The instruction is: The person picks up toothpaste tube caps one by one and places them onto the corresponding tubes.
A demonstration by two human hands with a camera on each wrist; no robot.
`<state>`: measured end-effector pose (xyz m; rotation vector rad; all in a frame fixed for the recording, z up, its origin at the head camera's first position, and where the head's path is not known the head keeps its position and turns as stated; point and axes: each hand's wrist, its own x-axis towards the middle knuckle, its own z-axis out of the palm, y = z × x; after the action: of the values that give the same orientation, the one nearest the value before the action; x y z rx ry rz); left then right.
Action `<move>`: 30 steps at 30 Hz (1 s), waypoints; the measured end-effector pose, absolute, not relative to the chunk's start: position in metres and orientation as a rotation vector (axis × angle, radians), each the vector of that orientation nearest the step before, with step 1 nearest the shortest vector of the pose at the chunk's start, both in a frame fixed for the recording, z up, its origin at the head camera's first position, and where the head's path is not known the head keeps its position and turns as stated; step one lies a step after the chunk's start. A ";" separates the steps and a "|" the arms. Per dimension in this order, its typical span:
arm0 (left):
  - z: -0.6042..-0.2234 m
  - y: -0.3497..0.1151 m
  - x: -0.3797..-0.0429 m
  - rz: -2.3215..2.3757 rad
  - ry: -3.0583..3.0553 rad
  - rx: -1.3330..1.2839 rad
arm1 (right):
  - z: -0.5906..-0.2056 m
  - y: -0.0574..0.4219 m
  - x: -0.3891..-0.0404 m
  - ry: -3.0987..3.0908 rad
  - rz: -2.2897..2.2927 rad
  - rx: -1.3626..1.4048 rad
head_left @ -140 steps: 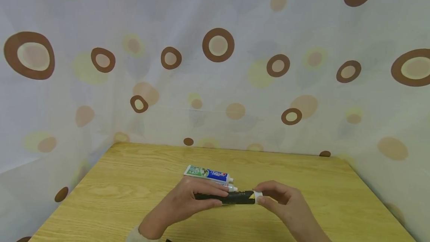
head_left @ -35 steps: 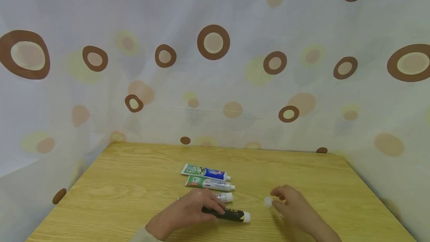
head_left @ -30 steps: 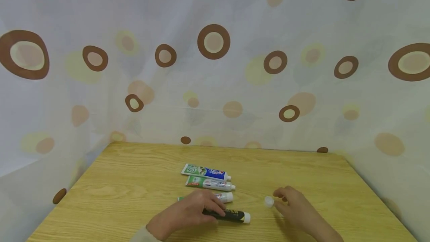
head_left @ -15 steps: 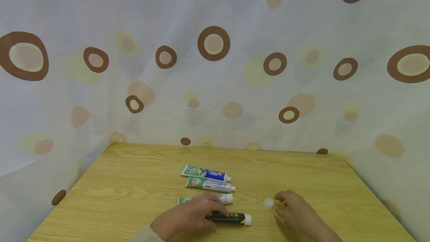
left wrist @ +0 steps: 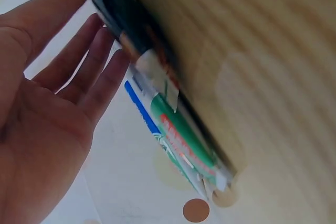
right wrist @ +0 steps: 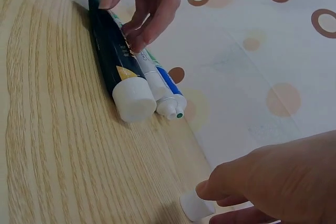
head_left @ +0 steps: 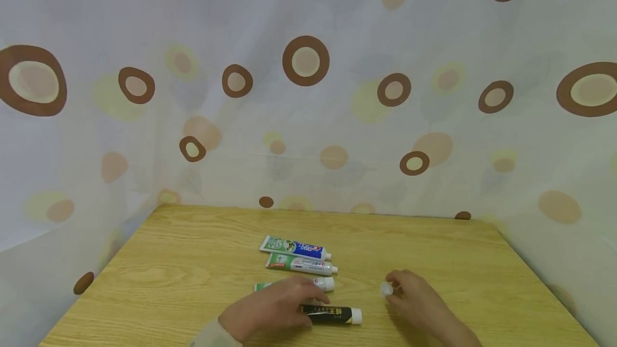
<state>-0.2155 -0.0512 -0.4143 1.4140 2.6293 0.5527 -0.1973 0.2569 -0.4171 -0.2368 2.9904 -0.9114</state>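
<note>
Apparently handling loose cap (head_left: 385, 289): pinching with right hand (head_left: 415, 301), resting relaxed left hand (head_left: 279, 307) over near black tube (head_left: 333, 314); likely needs steady lift.

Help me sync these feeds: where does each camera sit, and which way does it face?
Head: on the head, facing forward and down over the wooden table to the spotted backdrop; shows left grip, right grip, left sleeve.
Left wrist: on that wrist, facing along the toothpaste tubes; left grip fills the left side.
Right wrist: on that wrist, facing across the wooden table; right grip lower right, left grip top.
Shared: head and right wrist both show the black toothpaste tube and loose white cap.
</note>
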 end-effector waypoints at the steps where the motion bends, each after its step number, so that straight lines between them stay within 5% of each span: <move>1: -0.412 -0.051 -0.217 0.564 2.628 1.411 | -0.417 0.256 -0.198 2.995 -0.896 -0.234; 30: -0.406 -0.056 -0.267 0.520 2.800 1.030 | -0.423 0.247 -0.203 3.093 -0.832 -0.222</move>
<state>-0.2671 -0.0561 -0.4059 1.0303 2.8001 0.5199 -0.2030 0.2465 -0.4234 -0.2224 3.0934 -0.8322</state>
